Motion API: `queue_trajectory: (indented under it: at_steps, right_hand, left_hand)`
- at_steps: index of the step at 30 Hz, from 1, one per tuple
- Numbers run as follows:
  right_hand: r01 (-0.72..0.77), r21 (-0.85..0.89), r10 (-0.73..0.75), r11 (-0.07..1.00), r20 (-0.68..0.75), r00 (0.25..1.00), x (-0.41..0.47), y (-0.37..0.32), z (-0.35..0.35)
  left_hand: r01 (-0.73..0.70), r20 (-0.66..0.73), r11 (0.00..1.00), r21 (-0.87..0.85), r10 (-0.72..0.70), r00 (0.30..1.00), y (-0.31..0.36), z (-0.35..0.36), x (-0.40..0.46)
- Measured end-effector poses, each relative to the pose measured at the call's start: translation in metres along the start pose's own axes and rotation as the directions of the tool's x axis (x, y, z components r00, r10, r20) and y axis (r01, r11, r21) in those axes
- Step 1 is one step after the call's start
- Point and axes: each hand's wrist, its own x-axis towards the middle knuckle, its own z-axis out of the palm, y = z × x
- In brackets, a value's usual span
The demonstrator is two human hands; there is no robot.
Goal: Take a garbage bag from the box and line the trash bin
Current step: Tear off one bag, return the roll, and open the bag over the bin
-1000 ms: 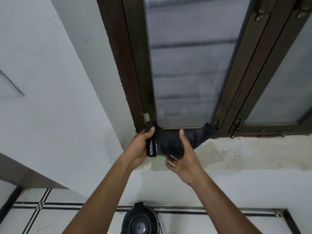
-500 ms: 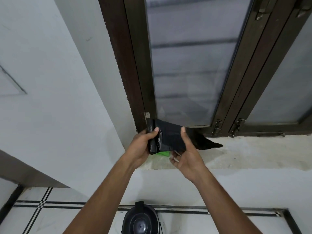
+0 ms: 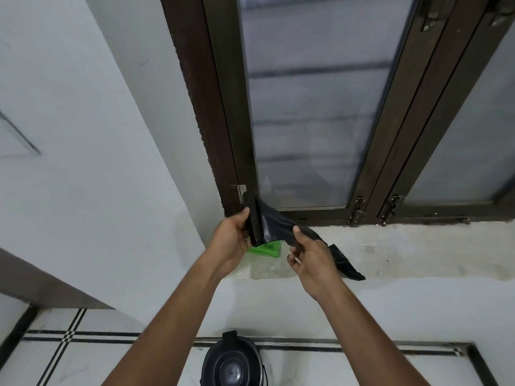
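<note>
- Beneath the window, the sill (image 3: 390,246) carries the green box (image 3: 264,249).
- Your left hand (image 3: 231,238) grips the bag roll (image 3: 255,221); your right hand (image 3: 309,254) pinches the garbage bag (image 3: 281,227).
- Current step: separating one bag. Next, likely tear it free, then line the trash bin (image 3: 232,363) on the floor below.

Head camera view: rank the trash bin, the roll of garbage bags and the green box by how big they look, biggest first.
1. trash bin, though its bottom is cut off by the frame and it sits nearest the camera.
2. roll of garbage bags, counting only the rolled part in the left hand.
3. green box, mostly hidden behind the hands, so its rank is unsure.
</note>
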Motion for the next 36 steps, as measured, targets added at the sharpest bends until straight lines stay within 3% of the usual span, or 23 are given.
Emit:
queue_trajectory:
  at_steps: [6,12,30,33,36]
  right_hand:
    - [0.011,-0.023,-0.01,1.0,0.041,0.999,-0.007,-0.001,0.0]
    - [0.056,-0.038,-0.055,0.998,0.006,0.998,-0.005,-0.001,-0.004]
    - [0.081,0.009,-0.079,0.997,-0.17,0.982,0.016,-0.01,-0.027]
    - [-0.028,0.048,0.033,0.998,-0.104,0.994,0.006,-0.007,-0.024]
    - [-0.264,0.074,0.257,0.962,0.088,0.962,-0.011,0.006,-0.017]
  left_hand:
    - [-0.021,0.053,0.997,0.077,0.017,0.998,0.001,0.003,-0.003]
    - [0.026,0.001,1.0,-0.015,-0.026,1.0,0.003,-0.002,0.003]
    - [-0.012,0.007,0.992,0.126,0.011,1.0,-0.001,-0.012,0.009]
    - [-0.001,-0.022,0.994,0.112,0.003,1.0,-0.002,-0.011,0.007]
    - [0.021,-0.056,0.996,0.083,-0.017,0.998,-0.004,-0.006,0.007]
